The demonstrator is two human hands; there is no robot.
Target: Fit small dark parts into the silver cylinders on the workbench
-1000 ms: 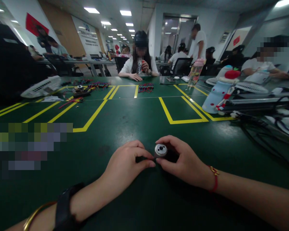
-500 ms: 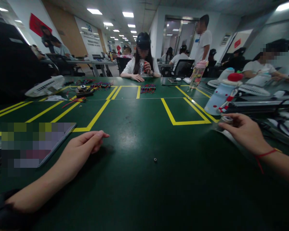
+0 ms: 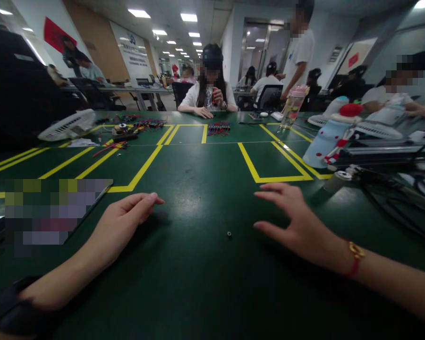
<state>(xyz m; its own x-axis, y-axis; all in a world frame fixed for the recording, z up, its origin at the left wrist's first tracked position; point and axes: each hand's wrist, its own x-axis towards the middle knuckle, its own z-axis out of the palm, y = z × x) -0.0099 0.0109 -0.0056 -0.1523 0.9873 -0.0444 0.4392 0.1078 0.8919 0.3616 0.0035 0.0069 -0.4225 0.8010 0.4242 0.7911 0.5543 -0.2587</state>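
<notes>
Resting both hands on the green surface (image 3: 198, 283), I hold nothing. My left hand (image 3: 122, 224) lies loosely open, my right hand (image 3: 297, 222) spread. Between them sits what looks like a tiny nut (image 3: 229, 233).

My left hand (image 3: 122, 224) flat, palm down, fingers loosely together. Right hand (image 3: 297, 222) hovering, fingers spread, both empty.

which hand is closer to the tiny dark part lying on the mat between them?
Right. The right hand hovers open just right of the small dark part, thumb tip the nearest point. The left hand rests open farther off to its left, fingertips up and left of it. Neither touches it.
</notes>
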